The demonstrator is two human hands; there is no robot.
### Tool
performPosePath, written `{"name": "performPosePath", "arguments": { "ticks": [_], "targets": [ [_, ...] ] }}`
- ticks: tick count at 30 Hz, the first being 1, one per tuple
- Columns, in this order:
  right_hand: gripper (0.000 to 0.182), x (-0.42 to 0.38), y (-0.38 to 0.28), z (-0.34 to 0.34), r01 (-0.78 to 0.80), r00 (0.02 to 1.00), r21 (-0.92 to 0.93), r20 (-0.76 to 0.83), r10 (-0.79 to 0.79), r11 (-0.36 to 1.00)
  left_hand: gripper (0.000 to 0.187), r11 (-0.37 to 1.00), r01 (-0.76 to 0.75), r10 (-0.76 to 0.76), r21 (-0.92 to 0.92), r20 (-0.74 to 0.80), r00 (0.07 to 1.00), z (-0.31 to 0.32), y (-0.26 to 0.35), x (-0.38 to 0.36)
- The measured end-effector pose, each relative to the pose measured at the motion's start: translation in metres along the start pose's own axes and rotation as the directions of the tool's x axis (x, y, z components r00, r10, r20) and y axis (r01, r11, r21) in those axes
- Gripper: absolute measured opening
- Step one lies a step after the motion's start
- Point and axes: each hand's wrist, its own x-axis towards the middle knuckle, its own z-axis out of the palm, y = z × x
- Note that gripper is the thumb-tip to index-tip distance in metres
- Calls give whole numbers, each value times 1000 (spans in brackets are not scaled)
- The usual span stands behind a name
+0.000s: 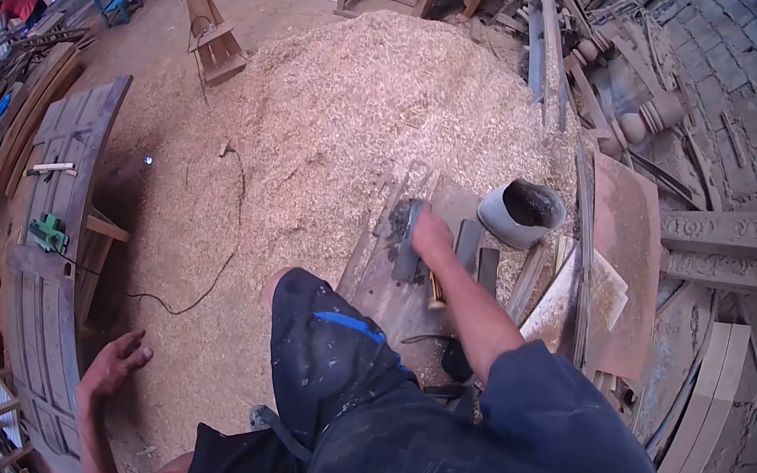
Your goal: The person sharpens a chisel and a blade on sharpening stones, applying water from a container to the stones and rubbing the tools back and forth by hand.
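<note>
My right hand [433, 238] is on a board at the foot of the shavings heap, its fingers closed at the edge of a long grey block [407, 258] that looks like a sharpening stone. Dark wet smears mark the board [380, 280] around it. Below my right wrist lies a yellow-and-black handle [437, 295]. A second grey block [468, 242] and a darker bar [487, 269] are to the right. A cut-down grey bucket [500, 217] with dark contents stands behind them. My left hand [114, 366] hangs out to the left, fingers apart, holding nothing.
Wood shavings [370, 90] are heaped across the floor. At left, a panelled wooden door [40, 305] carries a green power tool [48, 234], whose cord [206, 290] trails over the shavings. Carved beams [737, 232] and timber lie along the right wall. A person [19, 4] is far left.
</note>
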Motion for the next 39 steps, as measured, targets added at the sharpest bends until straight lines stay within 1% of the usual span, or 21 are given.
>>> {"name": "performPosePath", "arguments": {
  "ticks": [2, 3, 6, 7, 9, 10, 11, 14, 15, 18, 19, 21, 24, 25, 28, 29, 31, 34, 35, 37, 39],
  "targets": [
    [33, -26, 1, 8, 5, 1000, -22, 6, -5, 1000, 76, 1000, -1, 0, 12, 38, 999, 3, 15, -7],
    [34, -20, -3, 3, 15, 1000, -20, 9, -14, 1000, 75, 1000, -15, 16, -7, 46, 999, 3, 14, -8],
    [35, -17, -2, 3, 21, 998, -15, 57, -20, 1000, 75, 1000, 11, -11, 5, 12, 1000, 2, 11, -9],
    [32, -6, -6, 0, 9, 999, 31, -38, -8, 999, 75, 1000, 17, -17, 11, -3, 1000, 2, 5, -6],
    [33, 5, -17, -6, -63, 997, 25, 54, 61, 998, 75, 999, 26, -25, 20, -34, 999, 2, 2, -1],
    [34, 4, -24, -14, -93, 992, 24, 90, 91, 995, 75, 999, 33, -33, 29, -4, 999, 3, 8, -4],
    [37, -14, -25, -16, -4, 994, -2, 113, 4, 1000, 75, 999, 31, -32, 32, 12, 999, 4, 16, -6],
    [39, -39, -22, 1, -41, 998, -15, 54, 42, 999, 74, 1000, -11, 11, -15, 32, 999, -1, 19, -6],
    [37, -33, -17, 5, 20, 999, -45, 40, -19, 999, 74, 999, -21, 22, -37, 43, 999, 0, 14, -6],
    [37, 11, -19, -2, -17, 998, 35, 65, 15, 999, 75, 1000, 24, -25, -16, -34, 999, 1, 8, -6],
    [35, 15, -19, -3, -1, 999, 56, 33, -1, 998, 75, 1000, 27, -27, -11, -8, 1000, 3, 8, -6],
    [34, 1, -10, 12, 28, 999, 28, 33, -29, 999, 76, 1000, 20, -20, -7, 30, 999, 3, 8, -8],
    [33, -25, -7, 9, 50, 998, -36, 30, -49, 998, 76, 1000, 7, -5, -30, 52, 999, 2, 15, -14],
    [33, -33, -6, 5, 47, 998, -59, 36, -45, 997, 76, 999, 9, -6, -38, 60, 998, 3, 17, -14],
    [36, -1, -9, -15, -9, 997, 40, 77, 6, 999, 76, 1000, 23, -23, -12, 3, 1000, 2, 9, -8],
    [36, -1, -8, -15, -22, 996, 38, 82, 18, 999, 76, 1000, -3, 3, -10, -8, 1000, 2, 0, -3],
    [35, 0, -13, -17, -37, 996, 33, 77, 34, 999, 76, 999, 23, -23, 30, 22, 999, 4, 10, -5],
    [31, -38, -4, 9, 30, 1000, -79, 1, -30, 996, 74, 1000, -7, 7, -7, 40, 999, 2, 17, -6],
    [30, -34, -5, 5, 25, 999, -72, -26, -27, 997, 74, 999, -15, 17, -30, 50, 999, 2, 16, -8],
    [29, -24, -2, 7, 12, 998, -40, -66, -15, 999, 72, 1000, -20, 20, 19, 11, 1000, 0, 6, -3],
    [26, 11, 5, 4, 50, 999, -10, -1, -50, 999, 71, 997, -31, 31, 67, -6, 999, -1, -3, 7]
  ]
}}
